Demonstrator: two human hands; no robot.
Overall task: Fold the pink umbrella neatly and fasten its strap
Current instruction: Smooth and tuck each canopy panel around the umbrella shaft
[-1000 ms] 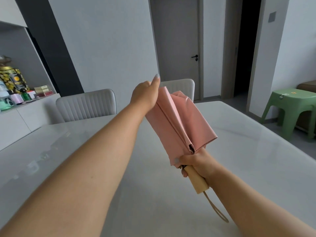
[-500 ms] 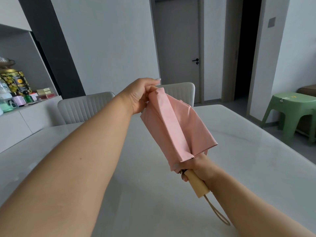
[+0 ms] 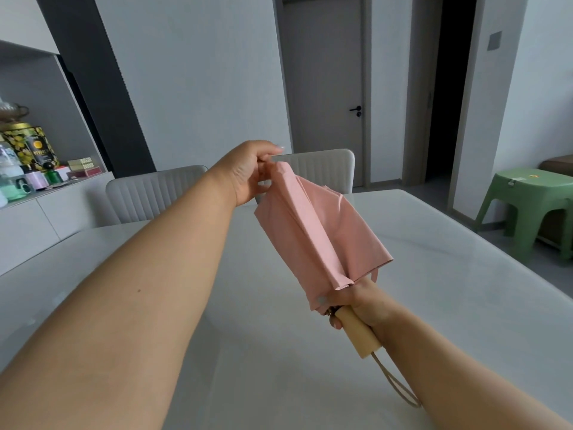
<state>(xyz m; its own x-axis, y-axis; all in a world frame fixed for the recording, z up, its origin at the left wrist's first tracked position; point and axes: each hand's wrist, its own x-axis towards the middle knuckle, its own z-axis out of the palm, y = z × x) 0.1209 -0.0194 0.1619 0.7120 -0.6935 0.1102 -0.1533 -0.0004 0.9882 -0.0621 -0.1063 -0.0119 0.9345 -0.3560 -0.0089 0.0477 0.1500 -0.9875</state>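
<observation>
Fingers of the left hand (image 3: 248, 172) pinch the far tip of the pink fabric folding umbrella (image 3: 319, 234), stretching its pleats straight above the glossy white table (image 3: 465, 274), while the right hand (image 3: 356, 305) clenches round its pale wooden handle (image 3: 361, 333) as an anchor

pink umbrella (image 3: 322, 231), beige handle (image 3: 361, 333), green stool (image 3: 527, 209)

Pale glossy table (image 3: 465, 290) up front, two ribbed chairs (image 3: 155, 197) behind it. Grey door (image 3: 325, 88) shut, dark doorway (image 3: 446, 88) beside. Green stool (image 3: 524, 206) right, cluttered sideboard (image 3: 37, 218) left.
</observation>
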